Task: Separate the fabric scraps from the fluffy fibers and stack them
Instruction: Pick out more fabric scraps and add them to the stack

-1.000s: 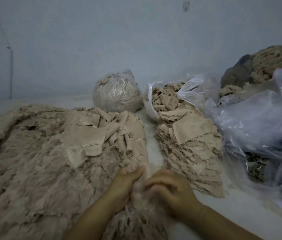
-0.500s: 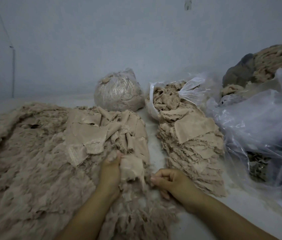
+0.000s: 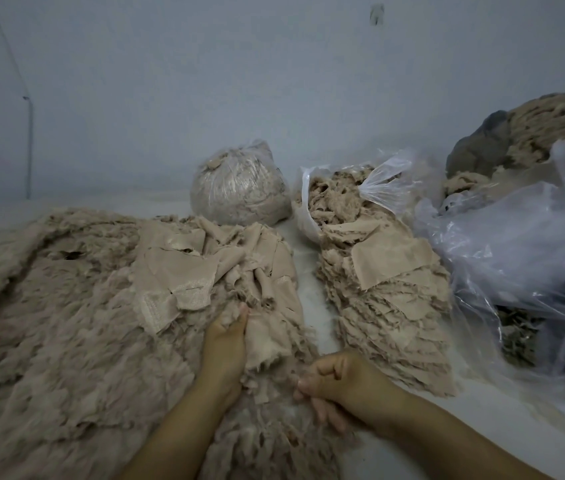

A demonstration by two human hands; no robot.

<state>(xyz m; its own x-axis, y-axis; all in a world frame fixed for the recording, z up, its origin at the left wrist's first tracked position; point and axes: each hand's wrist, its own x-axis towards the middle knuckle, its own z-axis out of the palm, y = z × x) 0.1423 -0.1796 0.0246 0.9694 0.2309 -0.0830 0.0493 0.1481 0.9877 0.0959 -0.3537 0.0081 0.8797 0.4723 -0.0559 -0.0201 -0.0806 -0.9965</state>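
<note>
Plain pale-blue wall (image 3: 205, 81) at the back, white surface (image 3: 312, 299) underneath everything. Using the big heap of fluffy fibers (image 3: 49, 323) as the reference point: it fills the whole left side, and a jumble of loose beige fabric scraps (image 3: 184, 271) sits on its far right part. Left hand (image 3: 225, 344) is at the heap's right edge, fingers curled around one frayed scrap (image 3: 267, 341), thumb side up. Right hand (image 3: 340, 386) is just right of that, near the heap's front edge, fingers curled with the tips pinching a wisp of fluff. Further right of the heap, across a strip of bare surface, is the neat stack of flat scraps (image 3: 388, 306). Behind the heap, a tied clear bag (image 3: 239, 188) of fibers, and an open bag (image 3: 336, 199) next to it. Crumpled plastic bags (image 3: 516, 237) far right.
</note>
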